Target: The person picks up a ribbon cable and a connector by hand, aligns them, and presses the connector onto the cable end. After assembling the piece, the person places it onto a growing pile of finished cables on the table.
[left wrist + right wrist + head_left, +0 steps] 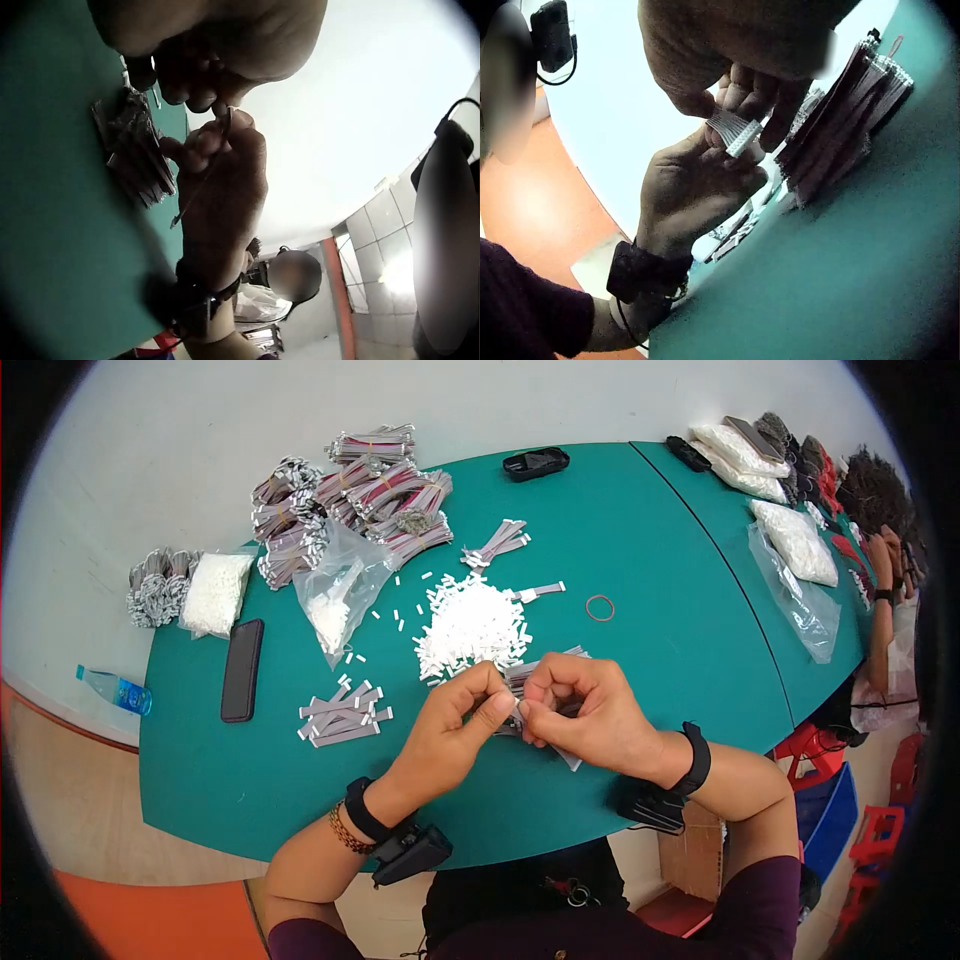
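In the head view my left hand (450, 725) and right hand (590, 705) meet fingertip to fingertip over the table's front middle. Between them is a short grey ribbon cable (201, 184). The right thumb and fingers pinch it, and the left thumb and index finger pinch at its upper end, mostly hidden by fingertips. Its free end carries a white multi-pin connector (744, 140), slanting across the right palm. Just behind the hands lies a pile of small white plastic pieces (470, 625). A bundle of ribbon cables (847, 124) lies beneath the right hand.
Left of the hands are loose ribbon cables (345, 715) and a phone (241, 670). Behind stand stacked cable bundles (385, 495) and an open plastic bag (340, 590). A rubber band (600, 608) lies to the right. Another person's arm (880, 620) is at the far right.
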### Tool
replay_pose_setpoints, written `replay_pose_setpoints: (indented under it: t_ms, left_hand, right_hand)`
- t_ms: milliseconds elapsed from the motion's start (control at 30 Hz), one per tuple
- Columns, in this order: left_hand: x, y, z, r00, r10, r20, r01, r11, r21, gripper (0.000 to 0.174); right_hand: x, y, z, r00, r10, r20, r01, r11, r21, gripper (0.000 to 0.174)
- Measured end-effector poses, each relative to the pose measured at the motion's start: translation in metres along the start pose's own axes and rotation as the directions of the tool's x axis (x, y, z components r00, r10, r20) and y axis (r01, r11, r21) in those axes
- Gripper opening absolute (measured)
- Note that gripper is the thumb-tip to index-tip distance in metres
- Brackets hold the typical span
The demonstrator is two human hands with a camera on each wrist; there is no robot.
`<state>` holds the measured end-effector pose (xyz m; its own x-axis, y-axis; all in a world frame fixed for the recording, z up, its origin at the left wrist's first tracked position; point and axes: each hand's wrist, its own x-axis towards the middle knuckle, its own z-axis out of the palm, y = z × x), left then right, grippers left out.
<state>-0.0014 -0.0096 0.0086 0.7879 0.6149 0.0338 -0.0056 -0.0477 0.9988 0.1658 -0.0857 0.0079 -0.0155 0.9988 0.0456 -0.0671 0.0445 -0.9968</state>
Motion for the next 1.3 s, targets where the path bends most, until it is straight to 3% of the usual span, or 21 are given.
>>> replay_pose_setpoints:
  t_ms: [133,433,533,633,733,833,933,1033,1300]
  left_hand:
    - [0.001,-0.001,-0.001,0.997,-0.061,0.056,0.070,0.982,-0.177,0.021]
    - [0.000,0.010,0.002,0.998,-0.049,0.051,0.055,0.989,-0.137,0.022]
    - [0.000,0.001,-0.001,0.997,0.080,0.004,-0.080,0.990,0.115,0.020]
    - [-0.001,0.001,0.001,0.995,0.095,-0.025,-0.090,0.985,0.150,0.020]
    - [-0.002,0.004,0.003,0.995,0.097,-0.027,-0.090,0.980,0.179,0.021]
    - [-0.003,0.002,0.004,0.987,0.155,-0.051,-0.135,0.953,0.273,0.022]
    - [-0.003,0.002,0.004,0.987,0.144,-0.074,-0.119,0.954,0.275,0.022]
    - [-0.002,0.008,0.000,0.999,0.029,-0.036,-0.025,0.994,0.106,0.023]
    - [0.000,0.005,0.000,1.000,-0.014,0.021,0.015,0.999,-0.032,0.023]
  right_hand:
    - [-0.001,-0.002,-0.001,1.000,-0.006,0.016,0.006,1.000,-0.006,0.008]
    - [0.001,-0.006,-0.001,0.997,0.043,0.066,-0.049,0.995,0.084,0.008]
    - [0.000,-0.004,-0.002,0.998,0.031,0.046,-0.030,1.000,-0.005,0.007]
    - [0.000,-0.003,-0.002,1.000,0.004,0.024,-0.001,0.993,-0.119,0.007]
    - [0.002,-0.007,-0.002,0.992,0.108,0.072,-0.117,0.984,0.133,0.007]
    - [0.003,-0.007,-0.006,0.977,0.183,0.113,-0.198,0.971,0.136,0.007]
    - [0.003,-0.006,-0.005,0.981,0.161,0.109,-0.176,0.973,0.151,0.008]
    - [0.004,-0.008,-0.004,0.985,0.134,0.104,-0.148,0.979,0.143,0.010]
    - [0.001,-0.005,-0.002,0.995,0.053,0.089,-0.060,0.996,0.071,0.009]
